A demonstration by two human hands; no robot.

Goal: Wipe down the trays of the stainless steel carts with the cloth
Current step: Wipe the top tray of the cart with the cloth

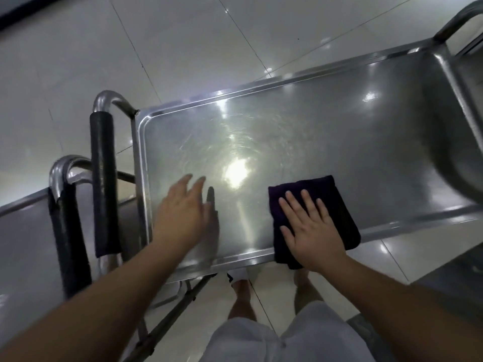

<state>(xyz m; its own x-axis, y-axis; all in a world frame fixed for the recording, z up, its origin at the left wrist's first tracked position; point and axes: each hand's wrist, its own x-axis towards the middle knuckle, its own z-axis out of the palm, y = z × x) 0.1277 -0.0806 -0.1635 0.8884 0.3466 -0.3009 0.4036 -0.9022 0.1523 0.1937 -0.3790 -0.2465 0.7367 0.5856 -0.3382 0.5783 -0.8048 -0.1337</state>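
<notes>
A stainless steel cart's top tray [326, 121] fills the middle of the view, shiny, with a bright light glare at its centre. A folded dark purple cloth [337, 205] lies near the tray's front edge, partly over the rim. My right hand [311, 228] presses flat on the cloth with straight, spread fingers. My left hand [183, 212] hovers just over the tray's left part, fingers straight and a little blurred, holding nothing.
A second steel cart [23, 231] stands at the left, its black-wrapped handle [68, 236] beside the first cart's black-wrapped handle [104, 184]. Another tray [470, 82] and a handle sit at the far right. Glossy floor tiles [183, 40] lie around; my legs are below.
</notes>
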